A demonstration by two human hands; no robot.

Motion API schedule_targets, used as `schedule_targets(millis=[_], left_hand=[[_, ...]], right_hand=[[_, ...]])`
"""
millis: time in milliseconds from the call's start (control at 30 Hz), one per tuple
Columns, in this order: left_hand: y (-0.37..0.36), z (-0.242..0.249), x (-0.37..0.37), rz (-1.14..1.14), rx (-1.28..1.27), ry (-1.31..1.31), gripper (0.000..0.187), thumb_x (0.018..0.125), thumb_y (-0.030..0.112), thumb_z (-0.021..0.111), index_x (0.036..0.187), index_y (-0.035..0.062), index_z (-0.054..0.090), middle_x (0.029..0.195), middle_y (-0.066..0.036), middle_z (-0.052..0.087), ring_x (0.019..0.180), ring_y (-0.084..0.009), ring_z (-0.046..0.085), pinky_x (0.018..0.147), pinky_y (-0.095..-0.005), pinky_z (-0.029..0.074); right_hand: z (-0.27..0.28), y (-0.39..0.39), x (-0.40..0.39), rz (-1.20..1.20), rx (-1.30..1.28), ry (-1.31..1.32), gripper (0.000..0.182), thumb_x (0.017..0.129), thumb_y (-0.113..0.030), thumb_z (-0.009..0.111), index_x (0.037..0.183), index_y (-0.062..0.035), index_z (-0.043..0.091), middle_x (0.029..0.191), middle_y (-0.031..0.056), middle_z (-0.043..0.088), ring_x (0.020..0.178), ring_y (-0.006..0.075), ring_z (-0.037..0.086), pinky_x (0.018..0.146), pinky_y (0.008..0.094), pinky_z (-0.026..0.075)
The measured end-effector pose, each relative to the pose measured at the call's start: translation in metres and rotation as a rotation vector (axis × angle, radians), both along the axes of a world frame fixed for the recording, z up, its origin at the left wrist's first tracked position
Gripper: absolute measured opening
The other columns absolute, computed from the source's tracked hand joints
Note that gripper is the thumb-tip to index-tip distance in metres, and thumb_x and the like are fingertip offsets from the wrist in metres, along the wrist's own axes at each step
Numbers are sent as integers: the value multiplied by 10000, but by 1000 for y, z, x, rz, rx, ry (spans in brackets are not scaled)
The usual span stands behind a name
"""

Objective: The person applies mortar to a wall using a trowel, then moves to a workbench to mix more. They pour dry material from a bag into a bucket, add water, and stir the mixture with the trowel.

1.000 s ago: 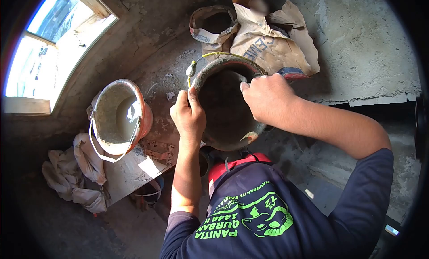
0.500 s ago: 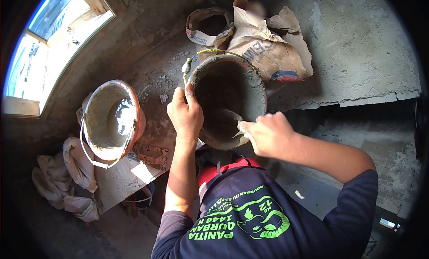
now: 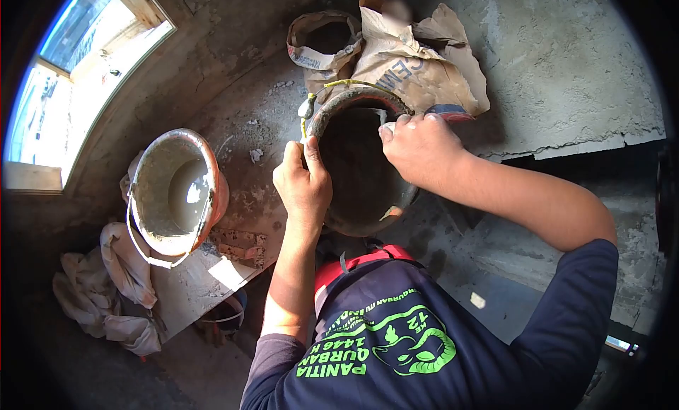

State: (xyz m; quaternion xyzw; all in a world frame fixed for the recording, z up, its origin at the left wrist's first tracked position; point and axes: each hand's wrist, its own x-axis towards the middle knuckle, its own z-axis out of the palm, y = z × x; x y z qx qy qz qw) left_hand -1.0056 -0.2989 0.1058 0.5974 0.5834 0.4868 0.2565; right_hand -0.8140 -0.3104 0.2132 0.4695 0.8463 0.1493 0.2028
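A round bucket (image 3: 405,210) coated in grey cement stands in front of me, its inside dark. My left hand (image 3: 303,180) is closed on the yellow handle (image 3: 304,127) at the bucket's left rim. Over the upper right part of the opening, my right hand (image 3: 421,145) is closed round the grip of a trowel, whose metal shank (image 3: 382,116) shows near the far rim. The trowel's blade and the depth of the contents are hard to make out in the shadow.
An orange bucket (image 3: 218,198) with pale liquid and a wire handle stands at the left. Torn paper cement bags (image 3: 424,77) lie behind. Dusty cloth sacks (image 3: 120,268) are at lower left, and a window (image 3: 92,63) at upper left. A rough concrete ledge (image 3: 566,77) extends right.
My right hand has moved up and away from me, from the bucket's near right side to its far right rim. The bucket and my left hand have shifted slightly.
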Motion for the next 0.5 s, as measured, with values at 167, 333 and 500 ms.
schedule_targets(millis=[167, 333, 500], left_hand=[[2, 4, 10, -6, 58, -5, 416, 1049, 224, 562, 718, 4, 440, 524, -110, 396, 469, -148, 342, 459, -346, 318], [8, 2, 5, 15, 7, -17, 405, 1061, 229, 540, 740, -10, 476, 540, -118, 406, 501, -131, 341, 471, -343, 324], [14, -7, -8, 29, -19, 20, 418, 1063, 252, 540, 724, 12, 494, 552, -45, 500, 509, -112, 398, 496, -308, 361]], right_hand=[[-25, 8, 24, -46, -193, 146, 193, 835, -172, 659, 976, -47, 698, 818, 141, 717, 775, 292, 737, 646, 406, 574], [-23, 29, 55, -155, -422, 246, 200, 842, -247, 697, 958, -99, 764, 792, 171, 707, 813, 362, 712, 741, 478, 564], [-45, 38, 78, -290, -708, 544, 449, 840, -346, 753, 1224, -114, 731, 980, 218, 733, 950, 371, 710, 861, 434, 569]])
